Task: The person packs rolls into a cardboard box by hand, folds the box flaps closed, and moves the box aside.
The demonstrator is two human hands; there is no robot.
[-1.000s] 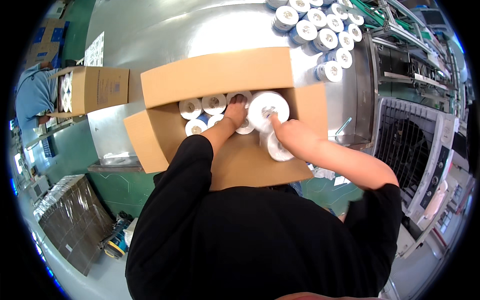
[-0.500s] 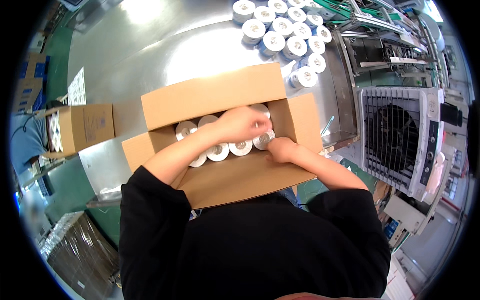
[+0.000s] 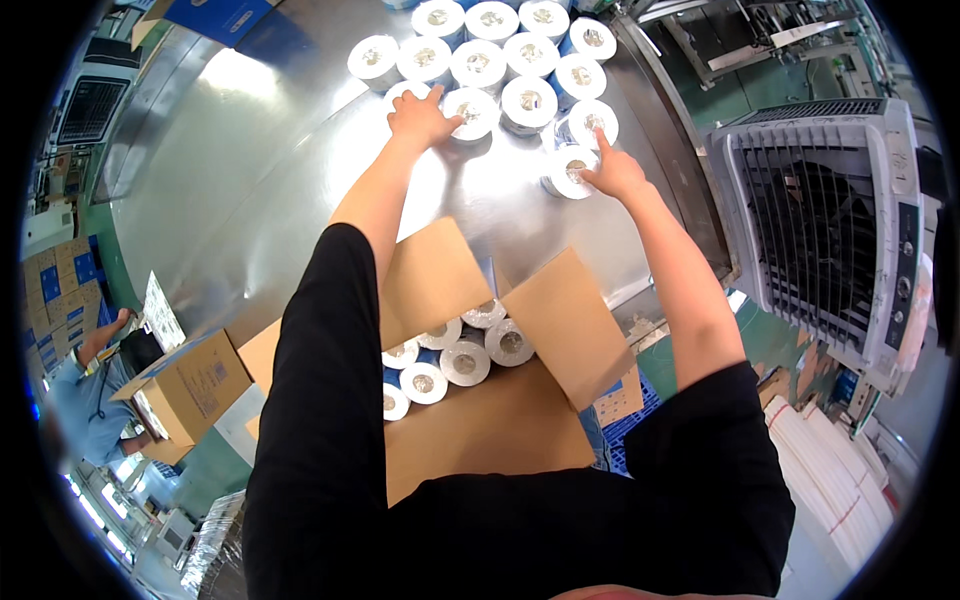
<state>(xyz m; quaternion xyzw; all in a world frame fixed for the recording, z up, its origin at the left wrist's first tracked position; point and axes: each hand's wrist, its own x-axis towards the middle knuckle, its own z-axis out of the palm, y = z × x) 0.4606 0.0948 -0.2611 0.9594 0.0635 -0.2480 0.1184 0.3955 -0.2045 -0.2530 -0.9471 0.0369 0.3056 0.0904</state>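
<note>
My left hand (image 3: 420, 118) reaches over the metal table with its fingers spread. Its thumb touches one wrapped white roll (image 3: 473, 105), and its fingers lie on the roll (image 3: 404, 92) beside it. Farther right, my right hand (image 3: 617, 172) is open. Its index finger rests on one roll (image 3: 590, 116) and its thumb on the nearer roll (image 3: 566, 180). Nearest to me stands an open cardboard carton (image 3: 490, 425), flaps out. Several white rolls (image 3: 465, 362) stand inside it in rows; my left sleeve hides its left part.
More rolls (image 3: 478, 62) stand grouped on the metal table (image 3: 240, 180). At right is a large grey air cooler (image 3: 815, 230). Off to the left, another person (image 3: 85, 385) is beside a carton (image 3: 200, 385). A blue box (image 3: 215, 18) sits at the far left.
Both my hands have left the carton and reached forward to the rolls on the table. The view has shifted, bringing those rolls closer to its middle.
</note>
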